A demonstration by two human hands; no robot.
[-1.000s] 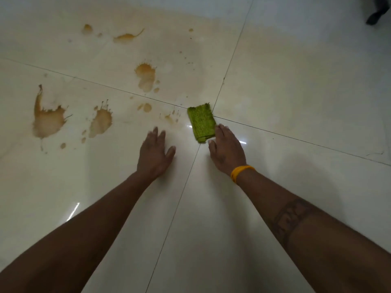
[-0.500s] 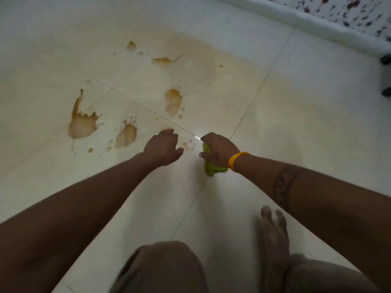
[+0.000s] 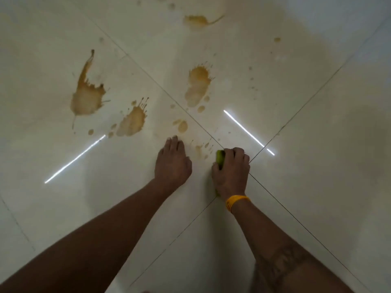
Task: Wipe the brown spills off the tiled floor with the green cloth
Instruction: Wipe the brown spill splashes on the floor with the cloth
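Near the centre of the frame, the right hand (image 3: 231,172) is curled around the green cloth (image 3: 220,159), pressing it down on the tiled floor (image 3: 317,187). The fingers are folded over the cloth, so only a strip of green shows at the thumb side of the hand and a sliver near the wrist. The hand sits just right of the point where four tiles meet, on the dark grout lines that cross there. A yellow wristband (image 3: 237,201) circles the right wrist, and a dark band-shaped mark is visible on the forearm lower down.

The left hand (image 3: 172,163) lies flat on the floor just left of the cloth, palm down, fingers together and pointing toward the top of the frame, holding nothing.

Between the two hands is a small brown smear (image 3: 198,150) with a few drops, just beside the cloth. Above the left hand is a small oval spot (image 3: 182,126). Further up and left lie a splash with spiky edges (image 3: 132,122) and a larger puddle with a long tail (image 3: 86,96). Above the centre is another large splash (image 3: 197,85), and near the top edge a thin streaked one (image 3: 198,20). Two bright light reflections streak across the glossy tiles, one at the left and one right of centre.
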